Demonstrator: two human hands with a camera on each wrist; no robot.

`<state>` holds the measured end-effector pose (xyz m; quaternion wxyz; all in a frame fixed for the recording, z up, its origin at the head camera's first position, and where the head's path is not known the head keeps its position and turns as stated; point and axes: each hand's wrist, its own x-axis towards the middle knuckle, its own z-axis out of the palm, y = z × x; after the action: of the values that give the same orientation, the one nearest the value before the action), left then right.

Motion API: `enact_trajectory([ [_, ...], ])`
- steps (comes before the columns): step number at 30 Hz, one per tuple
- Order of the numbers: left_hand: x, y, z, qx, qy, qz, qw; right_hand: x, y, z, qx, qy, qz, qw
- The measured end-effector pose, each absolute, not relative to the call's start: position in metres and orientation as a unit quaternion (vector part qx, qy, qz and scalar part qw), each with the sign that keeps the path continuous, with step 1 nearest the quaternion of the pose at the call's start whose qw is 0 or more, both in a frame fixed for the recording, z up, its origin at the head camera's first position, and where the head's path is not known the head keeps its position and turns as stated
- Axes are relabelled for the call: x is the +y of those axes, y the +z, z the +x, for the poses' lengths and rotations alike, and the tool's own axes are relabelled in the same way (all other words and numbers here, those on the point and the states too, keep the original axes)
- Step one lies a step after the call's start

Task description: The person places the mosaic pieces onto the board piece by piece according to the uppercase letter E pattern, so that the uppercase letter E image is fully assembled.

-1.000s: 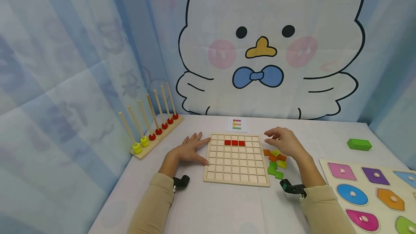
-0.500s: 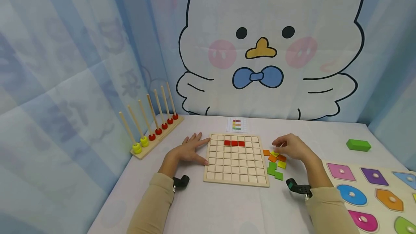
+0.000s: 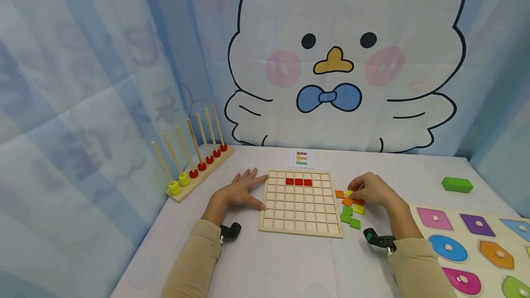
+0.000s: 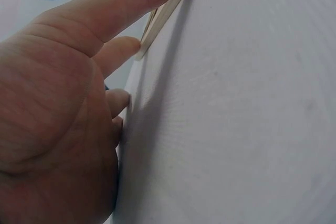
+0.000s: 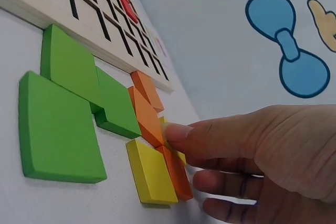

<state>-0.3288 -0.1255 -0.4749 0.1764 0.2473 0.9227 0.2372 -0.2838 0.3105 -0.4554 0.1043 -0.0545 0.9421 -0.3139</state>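
Yellow tile (image 3: 348, 193) partly behind right hand (image 3: 371, 189).

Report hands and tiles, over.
Left hand against board. Three red tiles on board. Right hand at far yellow tile, grip unclear. Orange tiles crowding it.

Grid board (image 3: 296, 206) on the tabletop (image 3: 285, 266), pattern card (image 3: 302, 158) behind it
Three tiles (image 3: 299, 182) sit in its second-farthest row; loose tiles (image 3: 347, 211) lie just right, a puzzle board (image 3: 473, 248) farther right with a block (image 3: 457, 185) behind, a peg stand (image 3: 207, 172) left.
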Motion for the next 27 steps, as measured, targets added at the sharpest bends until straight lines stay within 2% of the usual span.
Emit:
enact_trajectory([
  [13,-0.1254,-0.4750,-0.3284,0.922,0.238,0.247,0.178,0.3091,-0.4590,-0.2828,0.938,-0.328,-0.055,0.095],
  [27,-0.1257,-0.4760,-0.3293,0.922,0.237,0.250,0.177,0.3086,-0.4616,-0.2845,0.940,-0.333,-0.056,0.054],
])
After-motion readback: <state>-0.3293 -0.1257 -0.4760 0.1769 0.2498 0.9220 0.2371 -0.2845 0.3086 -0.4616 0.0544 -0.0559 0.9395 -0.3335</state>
